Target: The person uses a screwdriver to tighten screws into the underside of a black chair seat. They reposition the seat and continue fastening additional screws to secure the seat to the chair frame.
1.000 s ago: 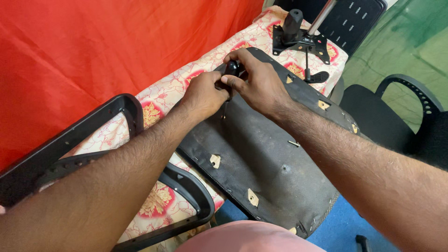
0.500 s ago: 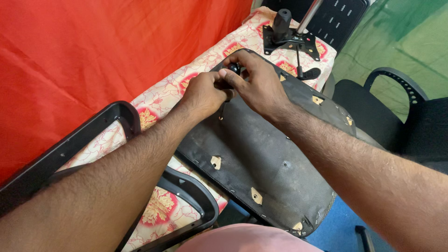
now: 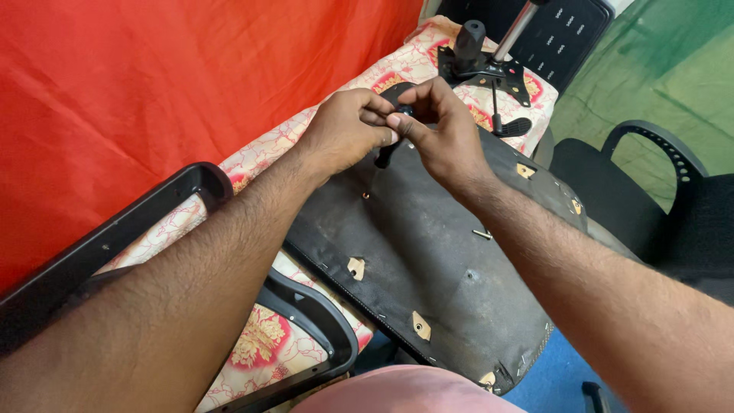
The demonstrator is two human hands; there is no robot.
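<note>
The person's left hand (image 3: 348, 130) and right hand (image 3: 437, 126) are both closed around a small black knob (image 3: 386, 153), fingertips pinching it directly above the upturned underside of a chair seat (image 3: 428, 268) that lies on the patterned table cloth (image 3: 267, 336). The step in hand appears to be seating this part at a hole near the seat's far edge. It is best kept square to the panel and turned gently, one hand steadying.

Open passage over seat underside (image 3: 428, 260) centre. Blocked at far edge by tilt mechanism (image 3: 485, 73); near-left edge by black armrest frame (image 3: 306, 306). Small stud (image 3: 482, 234), possibly protruding.
</note>
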